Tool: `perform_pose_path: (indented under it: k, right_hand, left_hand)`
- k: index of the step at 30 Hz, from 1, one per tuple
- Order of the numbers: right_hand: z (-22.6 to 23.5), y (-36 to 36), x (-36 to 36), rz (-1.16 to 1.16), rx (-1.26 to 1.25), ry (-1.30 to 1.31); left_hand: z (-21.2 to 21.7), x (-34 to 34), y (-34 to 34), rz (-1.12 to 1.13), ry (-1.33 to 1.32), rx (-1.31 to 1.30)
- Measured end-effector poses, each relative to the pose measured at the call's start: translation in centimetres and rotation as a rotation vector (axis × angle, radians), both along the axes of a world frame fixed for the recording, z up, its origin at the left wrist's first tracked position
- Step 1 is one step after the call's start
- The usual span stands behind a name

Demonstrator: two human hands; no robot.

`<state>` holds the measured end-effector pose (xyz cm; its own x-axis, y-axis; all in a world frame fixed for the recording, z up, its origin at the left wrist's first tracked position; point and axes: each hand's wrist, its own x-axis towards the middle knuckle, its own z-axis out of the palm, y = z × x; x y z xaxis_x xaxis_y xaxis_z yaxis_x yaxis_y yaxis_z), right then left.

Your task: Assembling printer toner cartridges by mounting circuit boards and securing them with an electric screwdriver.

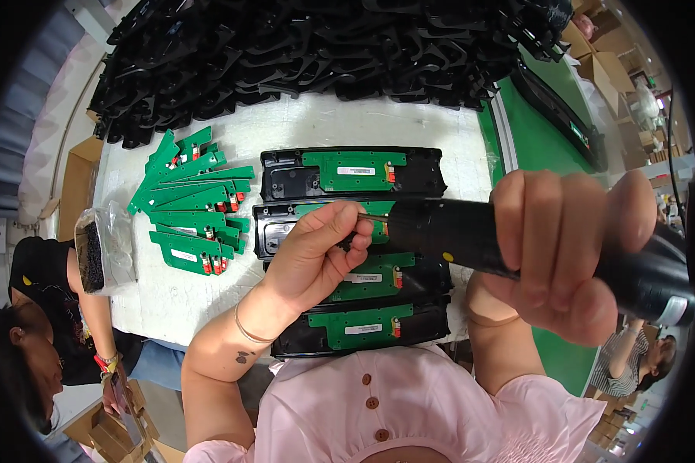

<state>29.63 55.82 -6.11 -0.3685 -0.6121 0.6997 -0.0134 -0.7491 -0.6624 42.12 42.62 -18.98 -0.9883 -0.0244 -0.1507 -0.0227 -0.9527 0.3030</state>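
My right hand (pixel 552 243) is wrapped round a thick black electric screwdriver (pixel 452 224), held level above the work with its tip pointing left. At its end, my left hand (pixel 316 251) pinches the tip of the thin metal bit (pixel 375 218) between thumb and fingers. Whether a screw sits between those fingertips is hidden. Below both hands, several black plastic housings (pixel 274 181) lie in a column, each with a green circuit board (pixel 332 177) in it. The second housing from the far end is partly covered by my left hand and the screwdriver.
Loose green circuit boards (pixel 189 197) lie fanned at the left. Beside them a plastic-lined box (pixel 93 255) holds small dark parts. Black plastic parts (pixel 309 54) are heaped along the far side. Another person (pixel 50 285) sits at the left; one more (pixel 629 359) is at the right.
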Motion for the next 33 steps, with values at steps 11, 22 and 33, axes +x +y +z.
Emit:
perform_pose_path:
  k: [11, 22, 33]
  right_hand:
    - [-2.7, -4.3, -1.7, -0.234, 0.107, 0.151]
    - [-6.2, -7.2, -5.5, -0.389, 0.259, -0.175]
    - [-6.6, -7.7, -5.6, -0.380, 0.316, -0.120]
  left_hand:
    - [2.9, -0.2, 1.1, -0.067, -0.247, 0.111]
    - [1.0, 0.0, 0.6, -0.090, -0.114, -0.162]
    - [1.5, 0.1, 0.4, -0.043, -0.244, -0.203]
